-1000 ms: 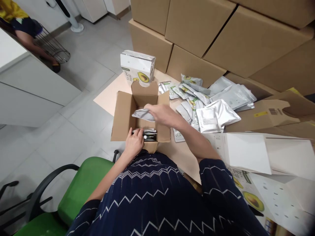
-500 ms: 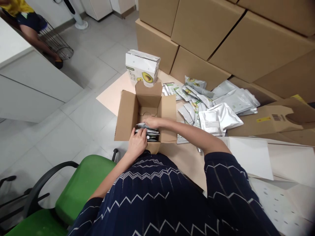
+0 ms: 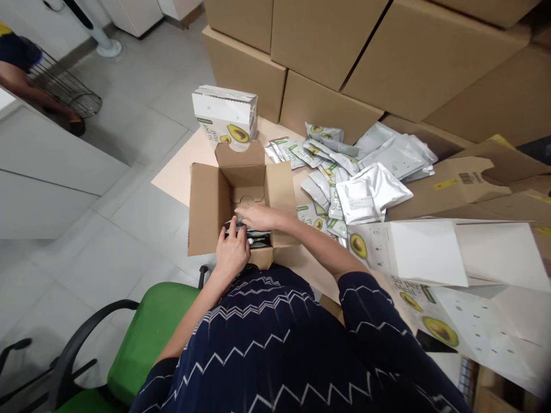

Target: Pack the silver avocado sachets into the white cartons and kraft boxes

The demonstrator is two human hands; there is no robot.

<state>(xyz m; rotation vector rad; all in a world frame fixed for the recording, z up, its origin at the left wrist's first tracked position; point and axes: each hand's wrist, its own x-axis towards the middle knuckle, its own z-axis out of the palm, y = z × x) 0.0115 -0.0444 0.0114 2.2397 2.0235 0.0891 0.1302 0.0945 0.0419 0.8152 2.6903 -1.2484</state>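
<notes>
An open cardboard box (image 3: 247, 178), its flaps folded out, stands against my front on the tabletop. Several pouches (image 3: 260, 238) stand on edge in its near part, while the far part shows bare cardboard. Reaching in from the right, my right hand (image 3: 258, 217) is closed at the top edge of a silvery pouch, its fingertips partly hidden. My left hand (image 3: 232, 246) comes over the near left side of the box. Its fingers are stretched out and apart, lying on the pouch tops close to the right fingertips.
A white avocado-print carton (image 3: 226, 117) stands behind the box. Loose printed pouches (image 3: 322, 155) and plain silver pouches (image 3: 374, 195) lie to the right, beside flattened cartons (image 3: 430, 252). Stacked cardboard boxes (image 3: 327, 40) form a wall behind. A green chair (image 3: 150, 327) is at left; a person sits far left.
My right hand has pushed the pouch lower into the box, and my left fingers have moved up toward it. The whole view has shifted rightward.
</notes>
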